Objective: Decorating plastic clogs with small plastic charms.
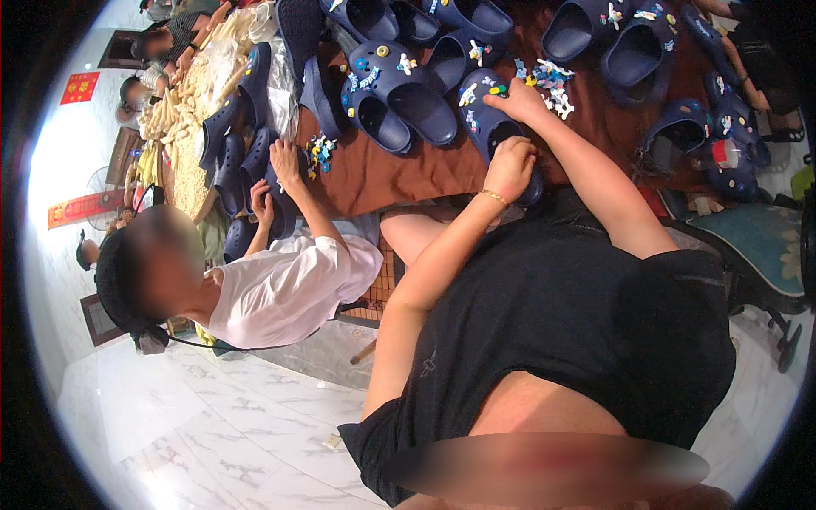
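A navy foam clog (481, 109) lies toe-away at the table's near side, with small white, yellow and blue charms on its upper. My left hand (508, 168), a thin bracelet at its wrist, has its fingers curled in at the clog's foot opening and grips it there. My right hand (520, 105) is on the right side of the toe, one digit stretched over the upper; its other fingers are partly hidden. Just beyond the right hand lies a pile of small white, blue and yellow charms (552, 83). A pair of charm-covered navy clogs (406, 93) rests to the left.
A reddish-brown cloth (357, 178) covers the table. More navy clogs (633, 55) stand at the back and right. At my left a person in a white shirt (289, 285) handles plain clogs beside another charm pile (321, 155). A cushioned chair (756, 242) is at the right.
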Motion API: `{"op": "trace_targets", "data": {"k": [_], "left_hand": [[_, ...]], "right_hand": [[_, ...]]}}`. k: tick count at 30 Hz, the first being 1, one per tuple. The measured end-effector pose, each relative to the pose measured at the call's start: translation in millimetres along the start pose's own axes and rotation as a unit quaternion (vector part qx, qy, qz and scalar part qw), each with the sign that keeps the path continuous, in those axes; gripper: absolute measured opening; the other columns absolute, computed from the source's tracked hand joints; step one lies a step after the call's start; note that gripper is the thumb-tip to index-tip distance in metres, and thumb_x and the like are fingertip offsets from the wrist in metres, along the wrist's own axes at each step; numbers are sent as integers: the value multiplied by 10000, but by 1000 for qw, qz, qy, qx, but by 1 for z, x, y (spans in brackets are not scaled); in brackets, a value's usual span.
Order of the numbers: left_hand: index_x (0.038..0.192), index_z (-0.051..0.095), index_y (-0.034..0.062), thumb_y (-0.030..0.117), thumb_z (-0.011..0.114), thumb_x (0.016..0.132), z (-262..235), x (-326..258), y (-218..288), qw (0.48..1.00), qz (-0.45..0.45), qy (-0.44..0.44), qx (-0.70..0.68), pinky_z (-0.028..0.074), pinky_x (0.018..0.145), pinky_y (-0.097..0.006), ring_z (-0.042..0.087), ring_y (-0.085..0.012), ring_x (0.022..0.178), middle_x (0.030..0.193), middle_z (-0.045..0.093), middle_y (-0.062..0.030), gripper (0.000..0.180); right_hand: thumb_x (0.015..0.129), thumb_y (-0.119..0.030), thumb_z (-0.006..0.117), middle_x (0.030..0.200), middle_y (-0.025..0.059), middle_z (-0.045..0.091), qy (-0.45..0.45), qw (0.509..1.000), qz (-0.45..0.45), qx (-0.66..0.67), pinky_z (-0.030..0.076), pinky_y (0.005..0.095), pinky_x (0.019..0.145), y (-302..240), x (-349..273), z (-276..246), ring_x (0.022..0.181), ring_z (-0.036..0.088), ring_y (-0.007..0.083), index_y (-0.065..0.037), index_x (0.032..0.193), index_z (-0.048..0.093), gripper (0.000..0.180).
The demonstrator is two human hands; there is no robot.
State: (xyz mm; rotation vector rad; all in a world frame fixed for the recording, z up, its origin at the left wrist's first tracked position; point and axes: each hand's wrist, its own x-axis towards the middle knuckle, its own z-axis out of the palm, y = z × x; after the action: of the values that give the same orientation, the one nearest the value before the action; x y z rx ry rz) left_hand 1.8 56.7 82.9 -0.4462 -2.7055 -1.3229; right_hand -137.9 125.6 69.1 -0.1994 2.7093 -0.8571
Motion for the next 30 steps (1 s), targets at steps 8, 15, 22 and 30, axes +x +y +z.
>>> {"op": "trace_targets", "data": {"k": [8, 15, 22, 30], "left_hand": [[827, 437, -5, 118, 530, 703, 30, 6, -21, 975, -89, 71, 191, 415, 711, -417, 497, -349, 798, 836, 499, -186, 198], [814, 430, 3, 140, 551, 667, 32, 3, -32, 971, -75, 25, 226, 447, 667, -403, 524, -334, 761, 818, 503, -185, 234], [802, 435, 5, 119, 524, 671, 19, -4, -40, 970, -28, 2, 240, 448, 682, -384, 529, -319, 775, 822, 509, -168, 196], [820, 459, 13, 57, 448, 701, 12, -5, -52, 955, -37, -30, 293, 462, 674, -345, 547, -283, 782, 852, 535, -157, 127]], "right_hand": [[763, -374, 532, 881, 275, 552, 12, 999, -39, 32, 428, 435, 743, 5, -6, 2, 861, 537, 389, 55, 908, 478, 457], [813, -265, 470, 799, 275, 550, 86, 990, -105, 41, 416, 463, 709, 18, 2, 23, 800, 531, 407, 39, 839, 473, 305], [863, -206, 388, 636, 35, 495, -19, 873, 101, 476, 395, 235, 403, 39, -2, 27, 493, 457, 85, -38, 843, 503, 204], [692, -468, 590, 785, 116, 556, 101, 986, -125, 50, 470, 258, 481, 30, -13, 27, 554, 558, 164, -7, 926, 510, 523]]}}
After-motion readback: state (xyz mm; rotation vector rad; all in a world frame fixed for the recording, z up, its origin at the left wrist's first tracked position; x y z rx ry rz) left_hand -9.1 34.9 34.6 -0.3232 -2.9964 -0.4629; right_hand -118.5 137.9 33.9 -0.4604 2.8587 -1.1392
